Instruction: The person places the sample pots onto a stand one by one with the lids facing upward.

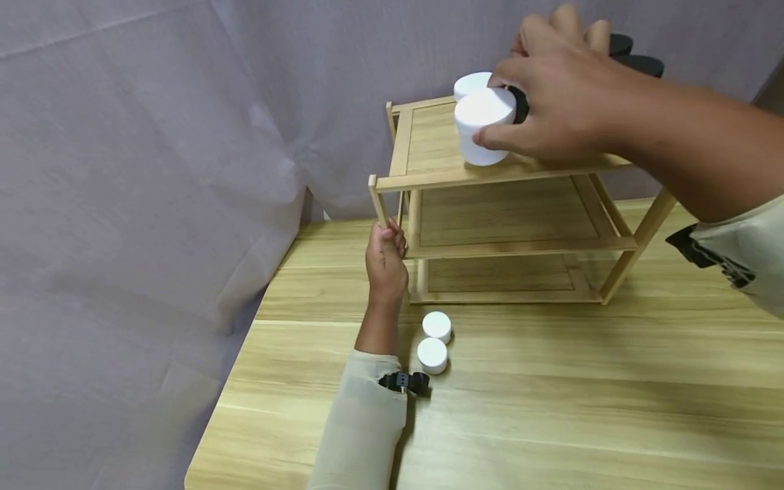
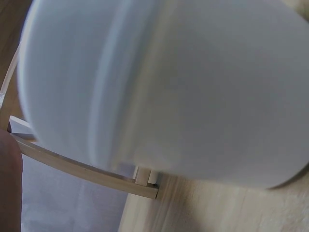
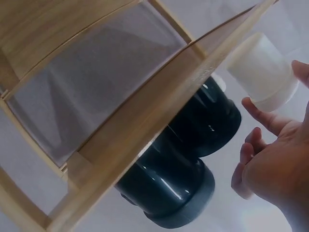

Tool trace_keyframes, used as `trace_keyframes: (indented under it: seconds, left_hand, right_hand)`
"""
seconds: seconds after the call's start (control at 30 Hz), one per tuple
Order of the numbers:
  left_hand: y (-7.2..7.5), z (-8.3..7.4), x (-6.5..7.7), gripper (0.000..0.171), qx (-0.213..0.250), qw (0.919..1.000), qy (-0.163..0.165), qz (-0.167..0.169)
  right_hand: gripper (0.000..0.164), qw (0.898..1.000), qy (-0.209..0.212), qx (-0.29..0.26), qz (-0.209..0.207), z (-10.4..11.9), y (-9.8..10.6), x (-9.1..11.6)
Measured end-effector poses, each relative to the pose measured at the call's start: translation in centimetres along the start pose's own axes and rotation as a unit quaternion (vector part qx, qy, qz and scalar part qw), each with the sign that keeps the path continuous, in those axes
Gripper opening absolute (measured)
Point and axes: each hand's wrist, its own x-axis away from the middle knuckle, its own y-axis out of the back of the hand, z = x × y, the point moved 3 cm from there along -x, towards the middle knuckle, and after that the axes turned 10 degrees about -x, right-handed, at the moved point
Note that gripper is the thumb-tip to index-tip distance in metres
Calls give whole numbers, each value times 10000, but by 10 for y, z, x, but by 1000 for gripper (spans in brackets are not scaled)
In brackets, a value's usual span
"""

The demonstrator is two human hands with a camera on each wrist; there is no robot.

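Observation:
My right hand (image 1: 557, 95) pinches a white lidded jar (image 1: 484, 129) between thumb and fingers, over the front edge of the top shelf. In the right wrist view this jar (image 3: 265, 72) sits between thumb and forefinger, the other fingers curling free. Another white jar (image 1: 471, 83) stands just behind it. Dark jars (image 3: 169, 179) with black lids stand on the same shelf, partly hidden by my right hand in the head view. My left hand (image 1: 386, 265) grips the left front post of the three-tier wooden rack (image 1: 422, 146).
Two white lidded jars (image 1: 433, 355) stand on the wooden table (image 1: 551, 408), close beside my left forearm; one white jar (image 2: 217, 87) fills much of the left wrist view. A grey curtain (image 1: 153, 204) hangs behind the rack and along the table's left edge.

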Motion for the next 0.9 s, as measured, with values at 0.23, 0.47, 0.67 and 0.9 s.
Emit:
trace_keyframes:
  seconds: [0.23,0.47,0.67,0.9]
  left_hand:
    - [0,1,0,92,-45,10000,-38,25]
    - [-1,0,-1,93,-103,9999,-101,49]
    - [-2,0,-1,91,101,9999,-28,122]
    - [-1,0,-1,89,156,9998,-27,136]
  right_hand:
    - [73,9992,-16,372,-124,-4,0,-10]
    - [81,9956,-424,835,104,-6,-2,-18]
    - [84,9940,-592,880,253,-10,-6,-21]
    - [84,9937,-665,871,255,-10,-9,-21]
